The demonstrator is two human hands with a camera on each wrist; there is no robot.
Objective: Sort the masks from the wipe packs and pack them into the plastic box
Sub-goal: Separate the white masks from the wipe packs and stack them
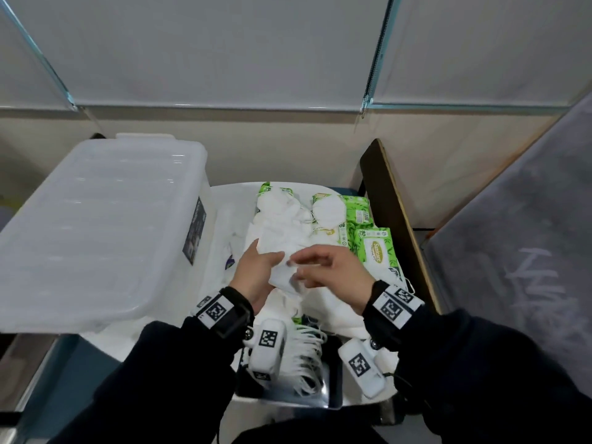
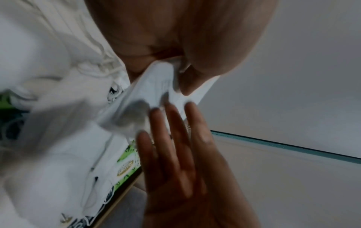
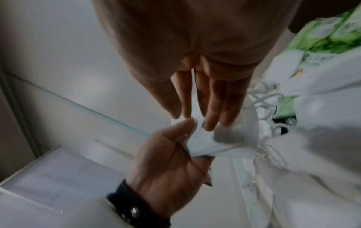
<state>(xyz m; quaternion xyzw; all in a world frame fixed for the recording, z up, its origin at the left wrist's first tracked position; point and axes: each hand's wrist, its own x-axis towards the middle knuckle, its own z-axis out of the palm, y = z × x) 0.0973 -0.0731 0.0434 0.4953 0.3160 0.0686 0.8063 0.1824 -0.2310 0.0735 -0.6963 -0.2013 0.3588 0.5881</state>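
My left hand [image 1: 260,270] pinches a folded white mask [image 1: 284,277] between thumb and fingers, just above the pile. In the left wrist view the thumb presses on the mask's [image 2: 156,88] fold. My right hand [image 1: 323,267] reaches in from the right with straight fingers, whose tips touch the same mask [image 3: 224,138]. More white masks [image 1: 282,225] lie heaped behind, mixed with green wipe packs [image 1: 374,248]. The translucent plastic box [image 1: 96,219] stands to the left, with its lid on.
Another bundle of masks with white ear loops [image 1: 307,357] lies near my wrists on a dark tray [image 1: 333,395]. A brown board [image 1: 394,203] borders the pile on the right. A grey wall stands behind.
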